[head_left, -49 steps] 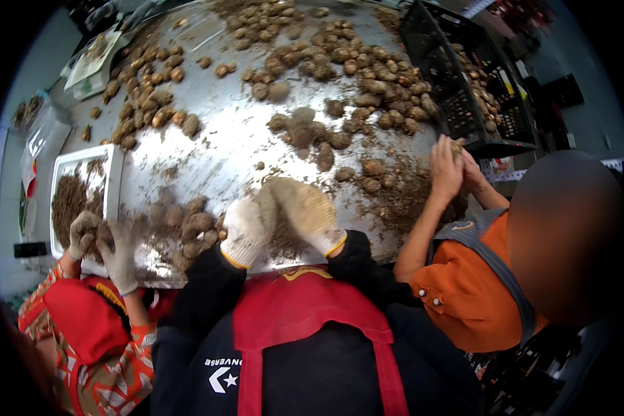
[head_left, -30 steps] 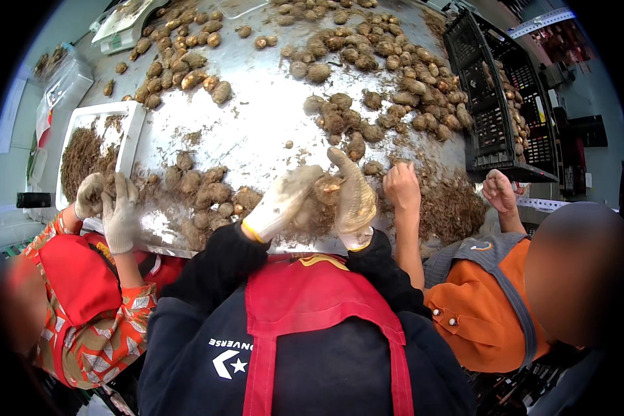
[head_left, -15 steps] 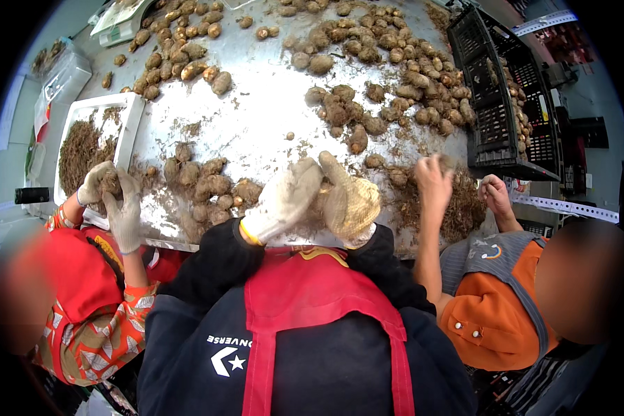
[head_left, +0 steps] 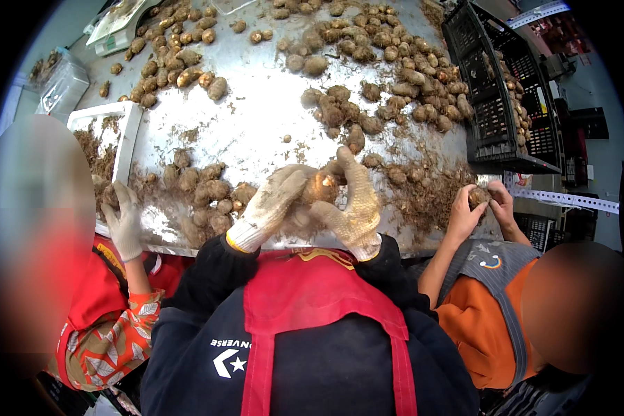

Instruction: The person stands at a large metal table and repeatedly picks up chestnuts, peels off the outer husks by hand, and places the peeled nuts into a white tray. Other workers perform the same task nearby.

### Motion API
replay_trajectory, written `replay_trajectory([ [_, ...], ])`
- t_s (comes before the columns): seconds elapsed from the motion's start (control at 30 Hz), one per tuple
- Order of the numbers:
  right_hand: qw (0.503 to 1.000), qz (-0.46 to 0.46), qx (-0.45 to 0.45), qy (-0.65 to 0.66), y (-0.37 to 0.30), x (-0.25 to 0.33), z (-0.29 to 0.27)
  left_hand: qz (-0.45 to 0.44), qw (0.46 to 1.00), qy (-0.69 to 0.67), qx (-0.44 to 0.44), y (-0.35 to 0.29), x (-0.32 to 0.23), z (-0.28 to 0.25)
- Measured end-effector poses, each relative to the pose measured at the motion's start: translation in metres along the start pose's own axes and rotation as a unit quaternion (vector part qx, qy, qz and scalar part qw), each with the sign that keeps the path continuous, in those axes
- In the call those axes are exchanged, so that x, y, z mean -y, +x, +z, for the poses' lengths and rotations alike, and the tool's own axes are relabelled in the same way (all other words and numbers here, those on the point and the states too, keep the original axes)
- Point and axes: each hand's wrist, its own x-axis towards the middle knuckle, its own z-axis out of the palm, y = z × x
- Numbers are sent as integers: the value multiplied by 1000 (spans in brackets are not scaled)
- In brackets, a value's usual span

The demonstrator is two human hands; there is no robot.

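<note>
Both my hands wear pale work gloves and meet over the near edge of the metal table. Between them is a brown, hairy taro [head_left: 322, 187] with a paler orange-tan patch facing up. My left hand [head_left: 276, 201] wraps its left side. From the right, my right hand [head_left: 359, 211] curves round it, one finger stretched upward and the thumb low against it. Part of the taro is hidden by the gloves. Left of my hands lies a cluster of taros [head_left: 204, 187]; one small round piece [head_left: 287, 139] rests just beyond them.
Across the metal table [head_left: 249, 125], more taros [head_left: 423, 87] lie heaped at the far right. A black crate [head_left: 489, 104] stands at the right edge, a white tray of root fibres [head_left: 128, 142] at the left. Co-workers on both sides handle taros; fibre scraps [head_left: 430, 208] cover the near right.
My right hand has opened out, and the taro now shows between my gloves. The right co-worker's hands have come together around a taro. The left co-worker has leaned in over the white tray.
</note>
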Motion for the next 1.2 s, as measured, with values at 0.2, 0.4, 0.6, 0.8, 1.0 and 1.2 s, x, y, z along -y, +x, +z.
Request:
replay_trajectory([
  [0.2, 996, 78, 30, 15, 6, 10, 14, -12, 998, -5, -63, -5, -16, 15],
  [0.4, 994, 64, 59, -63, 9, 11, 11, 26, 965, 224, -131, -8, -40, 15],
  [0.6, 976, -49, 72, -201, 6, 5, 12, 66, 966, 243, -54, -2, -55, 12],
  [0.8, 970, -129, 120, -167, 20, 16, 4, 66, 934, 351, -21, -6, -71, 5],
  [1.0, 996, -15, 85, 8, 14, 36, 12, 196, 897, 397, -1, 1, -27, -3],
  [1.2, 978, 157, 34, 134, 27, 48, 14, 347, 554, 739, -165, 12, 20, 5],
])
